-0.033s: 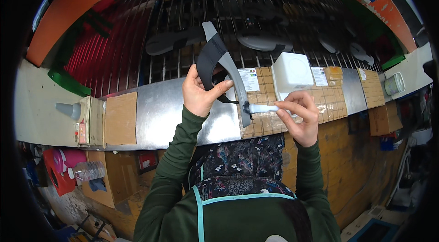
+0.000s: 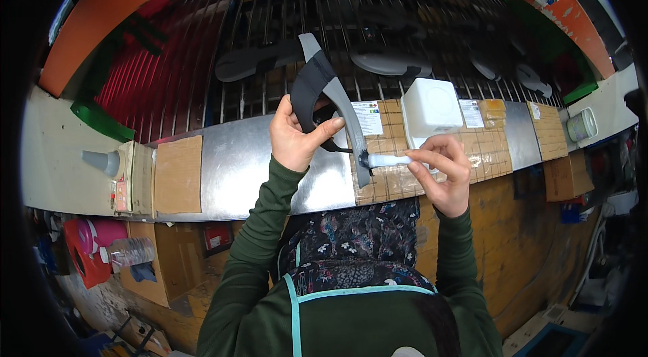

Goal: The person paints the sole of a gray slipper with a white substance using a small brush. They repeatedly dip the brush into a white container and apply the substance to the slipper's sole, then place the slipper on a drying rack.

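Head view: left grip (image 2: 295,141) clasps shoe (image 2: 341,100); right grip (image 2: 444,171) pinches brush (image 2: 390,160) against it.

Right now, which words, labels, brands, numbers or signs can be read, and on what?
None is legible.
Left white paper label, taped brown cardboard sheet: too small.
Right white paper label, same sheet: likewise.
Small white sticker, rightmost brown cardboard piece: too small.
White cylindrical tub: marking blurred.
Cream rectangular container: label blurred.

Left hand (image 2: 293,138) gripping — right hand (image 2: 443,175) pinching.
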A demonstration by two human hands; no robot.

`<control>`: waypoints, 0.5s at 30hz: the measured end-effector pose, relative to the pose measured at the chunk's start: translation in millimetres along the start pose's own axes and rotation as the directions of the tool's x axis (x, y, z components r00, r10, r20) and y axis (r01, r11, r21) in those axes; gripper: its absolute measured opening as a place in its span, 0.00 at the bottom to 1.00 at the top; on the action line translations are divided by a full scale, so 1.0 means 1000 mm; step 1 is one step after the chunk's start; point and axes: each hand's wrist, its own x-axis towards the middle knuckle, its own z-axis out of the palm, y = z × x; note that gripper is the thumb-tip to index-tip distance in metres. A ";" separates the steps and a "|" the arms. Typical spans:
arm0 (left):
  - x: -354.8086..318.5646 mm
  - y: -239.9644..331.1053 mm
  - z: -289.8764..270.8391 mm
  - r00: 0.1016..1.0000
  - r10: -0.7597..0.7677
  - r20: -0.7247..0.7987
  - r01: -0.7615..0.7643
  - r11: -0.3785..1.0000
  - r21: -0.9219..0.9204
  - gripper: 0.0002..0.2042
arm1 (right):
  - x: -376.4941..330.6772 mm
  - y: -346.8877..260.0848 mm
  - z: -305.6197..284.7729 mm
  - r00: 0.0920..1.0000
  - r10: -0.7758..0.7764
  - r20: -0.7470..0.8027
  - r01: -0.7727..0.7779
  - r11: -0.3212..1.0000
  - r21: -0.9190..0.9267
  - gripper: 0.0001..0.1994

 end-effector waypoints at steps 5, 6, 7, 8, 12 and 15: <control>0.003 -0.004 0.000 0.999 -0.039 -0.035 0.039 0.999 0.003 0.23 | 0.002 -0.002 -0.001 1.000 -0.028 -0.012 0.027 0.998 -0.050 0.10; 0.004 -0.005 0.000 0.998 -0.036 -0.041 0.036 0.999 -0.006 0.23 | 0.003 -0.002 -0.001 0.999 -0.031 -0.014 0.030 0.998 -0.047 0.10; 0.005 -0.006 0.000 0.998 -0.034 -0.048 0.033 0.999 -0.016 0.23 | 0.003 -0.002 -0.001 0.999 -0.039 -0.017 0.038 0.998 -0.055 0.10; 0.006 -0.007 0.001 0.998 -0.032 -0.055 0.031 0.999 -0.025 0.23 | 0.004 -0.002 -0.001 0.999 -0.048 -0.019 0.046 0.997 -0.063 0.11; 0.008 -0.008 0.001 0.994 -0.078 -0.077 0.074 0.996 -0.050 0.20 | 0.007 -0.002 0.000 0.992 -0.114 -0.049 0.108 0.987 -0.117 0.11; 0.010 -0.010 0.000 0.987 -0.128 -0.099 0.122 0.990 -0.071 0.18 | 0.010 -0.003 0.000 0.989 -0.134 -0.060 0.124 0.981 -0.151 0.11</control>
